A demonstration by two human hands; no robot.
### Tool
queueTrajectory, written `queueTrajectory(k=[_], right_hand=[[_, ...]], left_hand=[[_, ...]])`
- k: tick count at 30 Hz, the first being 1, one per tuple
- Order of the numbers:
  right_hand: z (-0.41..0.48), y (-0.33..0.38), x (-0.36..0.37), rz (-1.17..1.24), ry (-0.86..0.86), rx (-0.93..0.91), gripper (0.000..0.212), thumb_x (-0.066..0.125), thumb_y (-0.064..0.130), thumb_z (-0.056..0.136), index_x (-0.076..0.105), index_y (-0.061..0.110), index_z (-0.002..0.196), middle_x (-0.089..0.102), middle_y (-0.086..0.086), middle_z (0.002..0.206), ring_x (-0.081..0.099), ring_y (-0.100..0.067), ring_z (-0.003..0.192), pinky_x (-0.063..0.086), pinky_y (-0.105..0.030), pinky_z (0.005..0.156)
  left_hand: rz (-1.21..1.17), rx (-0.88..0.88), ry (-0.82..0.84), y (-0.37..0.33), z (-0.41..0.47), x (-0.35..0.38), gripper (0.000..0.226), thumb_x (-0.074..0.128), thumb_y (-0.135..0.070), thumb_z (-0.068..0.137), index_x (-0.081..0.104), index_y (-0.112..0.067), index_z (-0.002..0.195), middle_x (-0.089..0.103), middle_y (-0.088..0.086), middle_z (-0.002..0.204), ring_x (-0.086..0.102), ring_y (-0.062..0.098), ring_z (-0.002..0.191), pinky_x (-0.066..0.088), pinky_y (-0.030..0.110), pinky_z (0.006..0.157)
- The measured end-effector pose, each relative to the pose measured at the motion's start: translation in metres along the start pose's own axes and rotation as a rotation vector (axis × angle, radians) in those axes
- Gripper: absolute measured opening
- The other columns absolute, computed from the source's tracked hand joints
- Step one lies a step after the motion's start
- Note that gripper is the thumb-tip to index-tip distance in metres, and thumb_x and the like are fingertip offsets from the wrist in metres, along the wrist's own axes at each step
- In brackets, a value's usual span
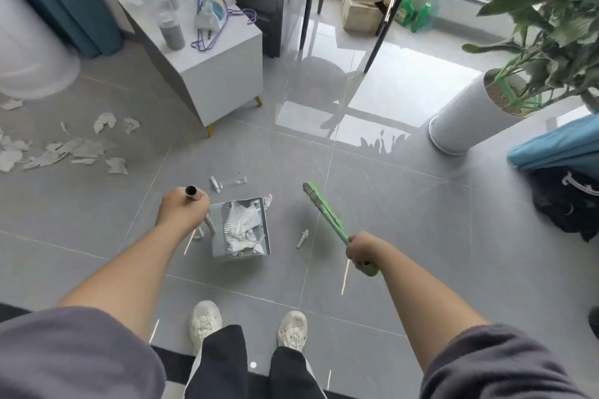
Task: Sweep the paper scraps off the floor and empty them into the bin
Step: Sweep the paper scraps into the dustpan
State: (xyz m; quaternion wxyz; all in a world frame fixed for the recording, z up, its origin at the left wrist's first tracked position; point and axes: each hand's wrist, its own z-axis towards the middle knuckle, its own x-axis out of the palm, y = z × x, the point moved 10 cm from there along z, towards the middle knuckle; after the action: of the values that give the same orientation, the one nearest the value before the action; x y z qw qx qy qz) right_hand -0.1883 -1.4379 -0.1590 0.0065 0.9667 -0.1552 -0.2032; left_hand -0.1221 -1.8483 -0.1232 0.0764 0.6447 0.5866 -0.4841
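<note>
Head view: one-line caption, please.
The left hand holds the scrap-filled dustpan by its handle, right hand grips the green broom beside it, more paper scraps litter the floor at left.

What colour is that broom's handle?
The broom handle is bright green, shown best in the head view.

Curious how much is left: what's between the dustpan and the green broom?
One small white scrap lies on otherwise bare tile between the dustpan and the green broom, shown in the head view.
</note>
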Motion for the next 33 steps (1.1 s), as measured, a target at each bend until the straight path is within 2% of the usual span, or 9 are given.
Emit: queueTrajectory(k=[6,8,11,14,18,23,26,30,33], right_hand=[[0.029,0.064,0.015,-0.261,-0.098,-0.002,0.043,0.037,0.003,0.091,0.047,0.006,0.132,0.043,-0.005,0.076,0.046,-0.018,0.057,0.038,-0.026,0.042],[0.037,0.097,0.020,-0.304,-0.129,-0.034,0.047,0.040,0.005,0.092,0.044,0.011,0.138,0.048,-0.006,0.085,0.051,-0.022,0.069,0.047,-0.029,0.053],[0.051,0.132,0.036,-0.369,-0.112,-0.059,0.053,0.042,0.009,0.090,0.042,0.017,0.142,0.057,-0.010,0.117,0.060,-0.029,0.097,0.054,-0.037,0.084],[0.050,0.141,0.057,-0.464,-0.077,-0.033,0.053,0.038,0.012,0.089,0.043,0.018,0.141,0.056,-0.009,0.123,0.061,-0.030,0.107,0.052,-0.041,0.092],[0.029,0.133,0.054,-0.553,-0.071,-0.012,0.050,0.037,0.011,0.089,0.046,0.018,0.138,0.049,-0.004,0.101,0.054,-0.027,0.086,0.049,-0.034,0.078],[-0.002,0.108,0.017,-0.529,-0.068,0.048,0.052,0.033,0.007,0.091,0.048,0.022,0.138,0.047,-0.003,0.100,0.052,-0.022,0.073,0.046,-0.028,0.063],[-0.006,0.067,0.009,-0.365,-0.070,0.127,0.055,0.029,0.006,0.089,0.047,0.022,0.139,0.050,-0.004,0.083,0.047,-0.016,0.053,0.039,-0.024,0.045],[0.006,0.020,0.023,-0.119,-0.037,0.199,0.049,0.028,0.004,0.088,0.049,0.008,0.132,0.048,-0.009,0.065,0.043,-0.019,0.050,0.036,-0.025,0.049],[0.020,0.005,0.046,0.057,-0.021,0.255,0.031,0.031,0.002,0.085,0.054,0.001,0.106,0.047,-0.009,0.059,0.043,-0.019,0.048,0.035,-0.025,0.048]], left_hand=[[0.080,0.024,-0.031,0.025,0.058,-0.032,0.031,0.046,-0.024,0.085,0.070,-0.004,0.083,0.069,0.017,0.088,0.060,0.036,0.084,0.045,0.032,0.071],[0.093,0.054,-0.004,0.030,0.075,-0.043,0.028,0.050,-0.024,0.085,0.070,-0.005,0.081,0.069,0.017,0.089,0.054,0.031,0.077,0.043,0.031,0.067],[0.139,0.099,0.033,0.031,0.100,-0.064,0.024,0.053,-0.020,0.085,0.072,-0.007,0.078,0.067,0.015,0.083,0.049,0.029,0.076,0.039,0.031,0.062],[0.174,0.145,0.063,0.027,0.122,-0.082,0.024,0.052,-0.020,0.085,0.073,-0.009,0.078,0.069,0.013,0.082,0.057,0.034,0.082,0.043,0.031,0.066],[0.193,0.179,0.134,0.017,0.134,-0.081,0.025,0.049,-0.019,0.082,0.072,-0.011,0.076,0.068,0.009,0.077,0.061,0.034,0.086,0.047,0.031,0.068],[0.236,0.235,0.189,-0.004,0.124,-0.067,0.026,0.046,-0.022,0.071,0.070,-0.011,0.071,0.069,0.008,0.072,0.057,0.031,0.075,0.054,0.034,0.074],[0.239,0.256,0.225,-0.015,0.112,-0.051,0.027,0.046,-0.021,0.072,0.072,-0.011,0.073,0.071,0.007,0.073,0.065,0.032,0.083,0.057,0.035,0.077],[0.293,0.290,0.229,-0.028,0.099,-0.027,0.037,0.036,-0.026,0.069,0.067,-0.005,0.073,0.070,0.015,0.080,0.063,0.037,0.082,0.055,0.034,0.070],[0.335,0.285,0.225,-0.026,0.096,-0.012,0.037,0.034,-0.026,0.068,0.063,-0.004,0.072,0.070,0.018,0.081,0.064,0.038,0.083,0.050,0.031,0.064]])
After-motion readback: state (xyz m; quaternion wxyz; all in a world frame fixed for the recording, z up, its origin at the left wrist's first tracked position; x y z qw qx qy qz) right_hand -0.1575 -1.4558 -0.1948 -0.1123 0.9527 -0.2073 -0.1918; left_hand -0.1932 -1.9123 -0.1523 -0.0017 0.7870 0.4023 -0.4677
